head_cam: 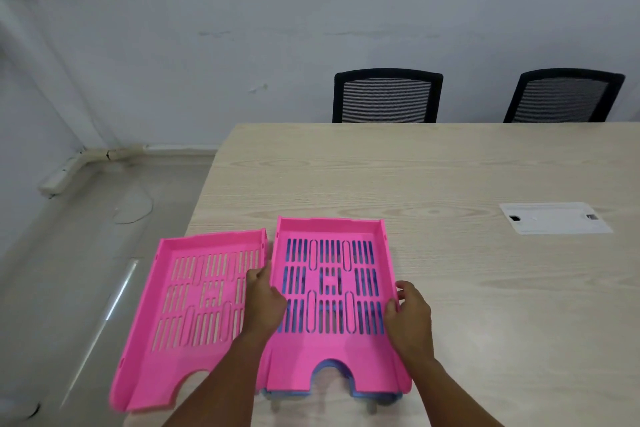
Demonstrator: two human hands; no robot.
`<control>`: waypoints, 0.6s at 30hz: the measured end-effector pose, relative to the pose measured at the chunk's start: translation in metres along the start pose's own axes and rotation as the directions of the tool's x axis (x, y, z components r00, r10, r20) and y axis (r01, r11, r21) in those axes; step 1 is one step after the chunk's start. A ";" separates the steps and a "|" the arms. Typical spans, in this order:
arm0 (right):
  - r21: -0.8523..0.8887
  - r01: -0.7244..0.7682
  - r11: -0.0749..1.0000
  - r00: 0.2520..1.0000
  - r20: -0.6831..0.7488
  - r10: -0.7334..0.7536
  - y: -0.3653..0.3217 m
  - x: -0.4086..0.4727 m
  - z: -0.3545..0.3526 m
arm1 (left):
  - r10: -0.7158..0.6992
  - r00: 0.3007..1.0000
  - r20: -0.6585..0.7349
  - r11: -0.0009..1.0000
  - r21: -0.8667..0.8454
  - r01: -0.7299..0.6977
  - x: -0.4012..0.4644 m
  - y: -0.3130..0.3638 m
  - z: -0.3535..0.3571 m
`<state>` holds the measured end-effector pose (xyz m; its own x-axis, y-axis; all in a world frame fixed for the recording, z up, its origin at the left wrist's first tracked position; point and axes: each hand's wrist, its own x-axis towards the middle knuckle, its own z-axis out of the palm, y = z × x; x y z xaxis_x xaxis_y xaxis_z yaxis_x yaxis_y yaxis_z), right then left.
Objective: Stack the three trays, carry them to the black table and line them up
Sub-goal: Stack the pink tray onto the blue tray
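While gripping a pink tray [332, 288] by its side walls, left hand [265, 298] at 9 o'clock and right hand [410, 315] at 3 o'clock, fingers curled on the rims. Nested on a blue tray [367, 393] beneath. Second pink tray [194, 308] just beside at 9 o'clock, overhanging the wooden table [450, 166], not yet stacked. Carrying and lining up remaining; no black table visible. Two black chairs [386, 97] at 12 o'clock; nothing blocking.
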<state>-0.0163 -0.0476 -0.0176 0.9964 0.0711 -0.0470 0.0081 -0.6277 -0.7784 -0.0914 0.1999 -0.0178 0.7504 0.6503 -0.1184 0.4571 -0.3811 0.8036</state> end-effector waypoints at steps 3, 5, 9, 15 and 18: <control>0.001 0.000 1.000 1.000 -0.006 0.000 -0.001 0.000 0.002 | -0.025 1.000 0.015 1.000 -0.011 0.025 -0.001 -0.002 0.000; -0.003 0.002 1.000 1.000 -0.005 -0.002 -0.001 0.001 0.001 | -0.037 0.999 0.019 0.999 -0.027 0.038 -0.001 -0.001 0.001; -0.005 0.013 1.000 1.000 -0.012 -0.013 0.002 0.003 -0.004 | -0.024 0.999 0.021 0.999 -0.048 0.025 -0.001 0.003 0.005; -0.012 0.005 1.000 0.999 -0.050 -0.006 0.011 0.008 -0.020 | -0.024 0.998 0.061 0.997 -0.073 0.029 -0.006 0.011 0.020; -0.024 0.035 0.999 0.997 -0.070 -0.037 0.012 0.012 -0.028 | -0.008 0.998 0.059 0.997 -0.083 0.013 -0.009 0.016 0.024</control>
<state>-0.0019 -0.0763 -0.0102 0.9989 0.0395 0.0259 0.0452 -0.6434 -0.7642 -0.0795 0.1719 -0.0181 0.7734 0.6137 -0.1590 0.4258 -0.3171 0.8474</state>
